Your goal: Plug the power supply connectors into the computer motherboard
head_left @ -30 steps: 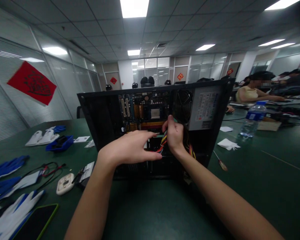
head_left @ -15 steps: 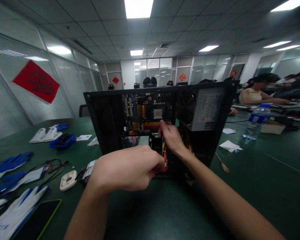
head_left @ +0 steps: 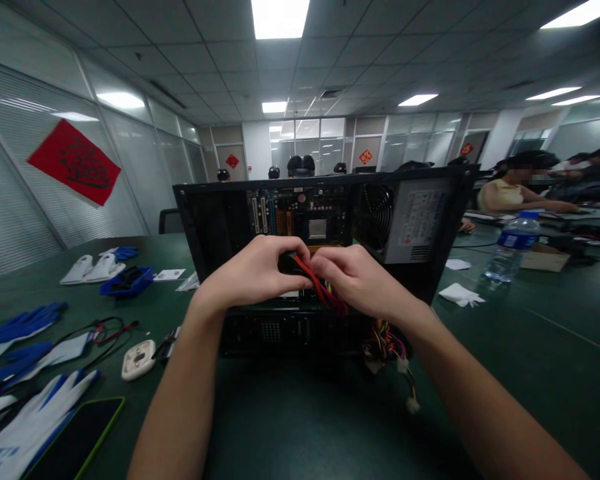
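An opened computer case (head_left: 200, 253) stands on the table with its inside facing me. Its motherboard (head_left: 325, 200) and, at the upper right, the power supply (head_left: 414, 220) are visible. In front of the lower motherboard, my left hand (head_left: 253, 270) pinches the red end of a cable bundle (head_left: 333, 300), a dark piece showing in the curl of its fingers. My right hand (head_left: 357, 277) is closed round the same bundle, its fingertips meeting the left ones. More coloured power wires (head_left: 385, 340) with white plugs spill out below my right wrist.
On the left lie work gloves (head_left: 35, 413), a phone (head_left: 75, 437), a white plate-like part (head_left: 139, 360) and a blue tray (head_left: 127, 281). To the right stand a water bottle (head_left: 513, 247) and a crumpled tissue (head_left: 461, 294). A person (head_left: 517, 190) sits beyond.
My left hand has risen from the lower wires to meet my right hand, which is now closed on the lifted bundle. Loose wires with white plugs now show at the lower right.
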{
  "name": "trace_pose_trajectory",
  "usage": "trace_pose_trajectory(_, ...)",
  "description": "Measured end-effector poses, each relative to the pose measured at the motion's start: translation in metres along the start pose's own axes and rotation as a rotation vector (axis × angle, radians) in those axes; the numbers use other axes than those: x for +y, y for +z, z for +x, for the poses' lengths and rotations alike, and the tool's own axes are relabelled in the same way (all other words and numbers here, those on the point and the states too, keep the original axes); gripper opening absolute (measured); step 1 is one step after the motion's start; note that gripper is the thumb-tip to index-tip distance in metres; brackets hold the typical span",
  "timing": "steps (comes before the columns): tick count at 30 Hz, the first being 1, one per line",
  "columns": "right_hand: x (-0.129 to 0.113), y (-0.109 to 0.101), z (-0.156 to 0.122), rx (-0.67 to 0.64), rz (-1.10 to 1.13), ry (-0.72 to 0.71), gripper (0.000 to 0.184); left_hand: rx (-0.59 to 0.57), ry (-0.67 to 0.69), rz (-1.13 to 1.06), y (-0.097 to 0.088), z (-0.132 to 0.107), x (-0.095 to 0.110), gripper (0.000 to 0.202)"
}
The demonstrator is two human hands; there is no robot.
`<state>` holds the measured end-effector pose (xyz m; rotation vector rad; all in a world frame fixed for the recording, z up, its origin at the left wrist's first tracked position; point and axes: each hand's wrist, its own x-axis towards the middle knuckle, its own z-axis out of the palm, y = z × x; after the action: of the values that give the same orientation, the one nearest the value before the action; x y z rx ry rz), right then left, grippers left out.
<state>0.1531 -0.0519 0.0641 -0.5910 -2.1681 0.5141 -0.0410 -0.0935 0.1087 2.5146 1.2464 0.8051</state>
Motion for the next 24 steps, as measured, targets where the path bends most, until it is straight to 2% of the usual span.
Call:
trace_pose_trajectory(4, -0.008, 0.000, -0.003, 0.008, -0.099, 0.029, 0.037, 0.025, -0.023, -0.097, 0.003, 0.000, -0.001, 0.028)
trace_pose_trajectory(8, -0.009, -0.001, -0.004, 0.057, -0.083, 0.000, 0.038, 0.030, -0.032, -0.245, 0.006, 0.001, 0.001, 0.037)
trace_pose_trajectory(12, -0.009, -0.007, -0.004, 0.169, -0.015, -0.021, 0.039, 0.070, -0.015, -0.502, 0.008, 0.006, -0.011, 0.053)
trace_pose_trajectory(15, -0.008, -0.011, -0.004, 0.240, 0.073, 0.011, 0.043, 0.093, -0.047, -0.634, 0.008, 0.009, -0.024, 0.052)
trace_pose_trajectory(18, -0.008, -0.011, -0.003, 0.218, 0.177, 0.056, 0.046, 0.106, -0.066, -0.712, 0.007, 0.010, -0.030, 0.049)
trace_pose_trajectory(24, -0.006, -0.007, -0.001, 0.181, 0.315, 0.134, 0.048, 0.192, -0.099, -0.762, 0.005, 0.006, -0.023, 0.046)
